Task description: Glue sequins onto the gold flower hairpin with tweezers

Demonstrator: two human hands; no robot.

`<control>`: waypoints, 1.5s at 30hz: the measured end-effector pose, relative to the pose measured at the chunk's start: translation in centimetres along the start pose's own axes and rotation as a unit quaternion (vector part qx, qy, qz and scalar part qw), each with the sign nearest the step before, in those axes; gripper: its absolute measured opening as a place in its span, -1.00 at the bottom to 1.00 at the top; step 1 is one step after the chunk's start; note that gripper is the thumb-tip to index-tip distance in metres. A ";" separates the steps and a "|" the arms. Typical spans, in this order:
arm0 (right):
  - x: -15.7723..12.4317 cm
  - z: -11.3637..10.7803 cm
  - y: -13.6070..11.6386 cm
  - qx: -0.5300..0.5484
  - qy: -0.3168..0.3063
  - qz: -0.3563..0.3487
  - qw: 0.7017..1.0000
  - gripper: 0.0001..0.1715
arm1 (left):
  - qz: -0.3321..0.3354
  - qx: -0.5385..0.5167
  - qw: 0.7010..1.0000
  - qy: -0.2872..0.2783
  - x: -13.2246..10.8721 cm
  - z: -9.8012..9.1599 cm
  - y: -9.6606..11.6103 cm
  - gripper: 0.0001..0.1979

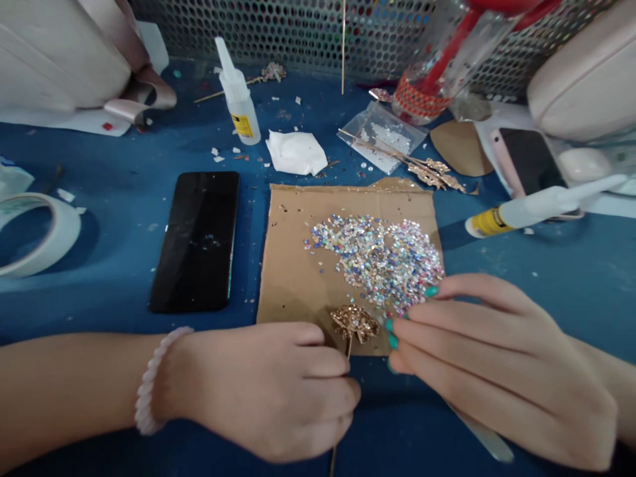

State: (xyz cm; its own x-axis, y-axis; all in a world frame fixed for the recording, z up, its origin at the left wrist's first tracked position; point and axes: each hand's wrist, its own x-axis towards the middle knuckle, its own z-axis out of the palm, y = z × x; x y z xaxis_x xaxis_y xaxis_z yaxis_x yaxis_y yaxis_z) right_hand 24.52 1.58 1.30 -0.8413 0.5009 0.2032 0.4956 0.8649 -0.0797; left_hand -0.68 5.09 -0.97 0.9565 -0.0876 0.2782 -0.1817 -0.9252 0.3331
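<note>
My left hand (278, 387) is closed around the thin stem of a gold flower ornament (354, 322), whose head sits at the near edge of a brown cardboard sheet (293, 265). My right hand (497, 364), with teal nails, lies beside the ornament with its fingers together and the fingertips touching the ornament and the edge of a heap of iridescent sequins (380, 255) spread on the cardboard. A white stick-like tool (489, 442) shows under my right hand; whether the hand grips it is hidden.
A black phone (199, 238) lies left of the cardboard on the blue table (124, 278). A tape roll (34, 232) sits far left. Glue bottles (238, 99) (541, 205), a crumpled tissue (295, 152), a plastic bag (382, 136), more gold ornaments (434, 173) and another phone (529, 162) lie behind.
</note>
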 end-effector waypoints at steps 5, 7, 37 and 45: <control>0.7 -0.1 0.6 0.031 0.116 -0.018 0.993 -0.72 | -0.003 -0.006 1.000 -0.001 -0.1 0.1 -0.1 -0.73; 0.9 0.0 0.8 0.029 0.139 -0.031 0.989 -0.78 | -0.002 -0.012 1.000 -0.001 -0.1 0.2 -0.1 -0.73; 1.2 0.0 1.4 0.081 0.108 -0.021 0.991 -0.93 | 0.003 0.028 0.999 0.032 0.1 -0.1 0.0 -0.85; 1.1 -0.3 1.3 0.058 0.092 -0.042 0.993 -0.94 | 0.009 0.036 0.999 0.020 0.1 -0.1 0.1 -0.84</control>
State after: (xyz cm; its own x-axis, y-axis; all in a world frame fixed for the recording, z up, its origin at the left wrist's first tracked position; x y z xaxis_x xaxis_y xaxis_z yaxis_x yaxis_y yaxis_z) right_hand 24.30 3.24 1.68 -0.8197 0.4217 0.3877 0.3884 0.9066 -0.1650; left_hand -0.64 5.06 -0.85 0.9431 -0.0904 0.3200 -0.1801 -0.9479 0.2629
